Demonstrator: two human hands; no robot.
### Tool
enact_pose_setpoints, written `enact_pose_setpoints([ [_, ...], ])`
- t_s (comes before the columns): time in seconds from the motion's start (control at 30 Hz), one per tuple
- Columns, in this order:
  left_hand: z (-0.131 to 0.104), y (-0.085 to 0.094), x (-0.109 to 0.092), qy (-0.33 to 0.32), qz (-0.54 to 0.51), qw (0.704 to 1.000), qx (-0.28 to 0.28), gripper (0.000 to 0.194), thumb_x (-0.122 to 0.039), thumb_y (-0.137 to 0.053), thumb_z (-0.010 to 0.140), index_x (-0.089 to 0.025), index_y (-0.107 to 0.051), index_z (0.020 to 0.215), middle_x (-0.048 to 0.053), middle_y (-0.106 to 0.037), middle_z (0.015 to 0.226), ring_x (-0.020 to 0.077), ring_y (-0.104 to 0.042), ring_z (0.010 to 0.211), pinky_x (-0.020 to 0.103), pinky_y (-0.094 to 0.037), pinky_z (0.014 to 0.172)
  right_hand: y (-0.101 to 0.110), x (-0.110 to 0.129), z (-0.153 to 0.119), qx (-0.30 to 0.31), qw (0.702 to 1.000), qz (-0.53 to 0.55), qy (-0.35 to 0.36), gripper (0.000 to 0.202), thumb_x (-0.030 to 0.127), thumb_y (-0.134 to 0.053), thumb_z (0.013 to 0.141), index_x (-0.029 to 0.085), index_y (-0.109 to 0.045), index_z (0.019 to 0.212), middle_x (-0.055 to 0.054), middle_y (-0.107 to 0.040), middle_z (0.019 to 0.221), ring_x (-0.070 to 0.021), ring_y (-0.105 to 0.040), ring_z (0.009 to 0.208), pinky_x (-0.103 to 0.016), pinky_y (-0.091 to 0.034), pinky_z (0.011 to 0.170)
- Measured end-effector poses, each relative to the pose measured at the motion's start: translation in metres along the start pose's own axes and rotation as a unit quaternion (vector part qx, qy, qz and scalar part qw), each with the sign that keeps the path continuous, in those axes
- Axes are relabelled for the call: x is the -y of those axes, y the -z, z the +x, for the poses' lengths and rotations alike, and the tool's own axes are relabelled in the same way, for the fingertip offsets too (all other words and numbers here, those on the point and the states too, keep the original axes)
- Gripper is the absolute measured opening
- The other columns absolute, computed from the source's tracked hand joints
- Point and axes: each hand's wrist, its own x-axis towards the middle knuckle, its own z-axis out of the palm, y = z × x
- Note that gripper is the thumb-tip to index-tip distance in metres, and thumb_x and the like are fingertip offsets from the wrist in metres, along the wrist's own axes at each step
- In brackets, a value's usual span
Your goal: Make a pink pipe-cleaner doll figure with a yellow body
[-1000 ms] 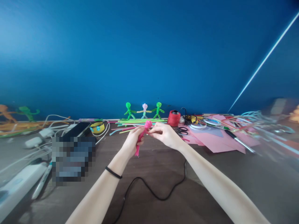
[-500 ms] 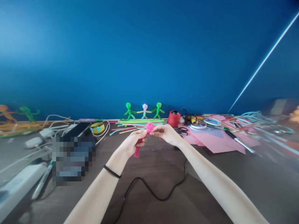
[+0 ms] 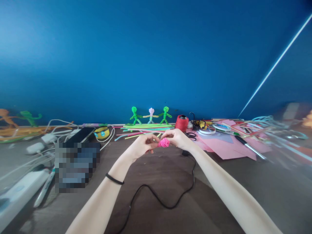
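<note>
A bright pink wound pipe-cleaner piece is held up between my two hands over the dark table. My left hand pinches its left end with thumb and fingers. Closed on its right side is my right hand. The wound ball shows between the fingertips; whatever extends from it is hidden. Just behind the hands lie loose coloured pipe cleaners. Two green figures and a pale one stand in a row by the wall.
To the right are a red spool, black scissors, tape rolls, pink paper and a pen. Phones, white cables and a power strip lie left. A black cable curves across the table in front.
The pink piece has been turned from a downward slant to roughly sideways, its ball now lower and further right. Its dangling pink ends no longer show. My right hand has shifted slightly right.
</note>
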Motion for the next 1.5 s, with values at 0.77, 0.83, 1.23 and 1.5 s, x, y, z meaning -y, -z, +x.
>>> enact_pose_setpoints([
  [0.77,0.012,-0.012,0.017,-0.005,-0.118,0.973,-0.199,0.024,-0.01,-0.06,0.06,-0.011,-0.056,0.083,0.002,-0.061,0.065,0.0096,-0.056,0.054,0.019,-0.037,0.045,-0.031,0.03,-0.008,-0.154,0.968,-0.142,0.135,0.015,0.027,-0.058,0.077,0.017,-0.065,0.068,-0.003,-0.059,0.065,-0.0114,-0.052,0.058,-0.023,-0.04,0.056],
  [0.83,0.011,-0.011,0.015,-0.023,-0.161,0.961,-0.225,0.025,-0.013,-0.061,0.06,-0.01,-0.057,0.084,0.002,-0.061,0.064,0.0081,-0.054,0.053,0.018,-0.036,0.047,-0.035,0.032,-0.009,-0.149,0.981,-0.091,0.084,0.017,0.031,-0.058,0.076,0.017,-0.065,0.07,-0.002,-0.058,0.06,-0.0105,-0.051,0.05,-0.023,-0.039,0.05],
  [1.23,0.012,-0.004,0.003,-0.003,-0.35,0.918,-0.188,0.023,-0.005,-0.063,0.056,-0.01,-0.054,0.076,-0.001,-0.058,0.058,0.0049,-0.05,0.046,0.016,-0.035,0.041,-0.033,0.018,0.0,-0.091,0.989,0.112,-0.037,0.023,0.036,-0.061,0.068,0.013,-0.058,0.069,0.002,-0.051,0.046,-0.0079,-0.044,0.036,-0.02,-0.035,0.035],
  [1.5,0.009,0.001,0.004,-0.043,-0.27,0.95,-0.153,0.028,-0.014,-0.071,0.053,-0.014,-0.048,0.07,-0.003,-0.056,0.053,0.0082,-0.054,0.048,0.017,-0.036,0.041,-0.02,-0.002,0.004,-0.028,0.993,0.093,-0.065,0.032,0.042,-0.063,0.066,0.012,-0.063,0.074,0.005,-0.042,0.047,-0.0038,-0.031,0.04,-0.019,-0.023,0.039],
])
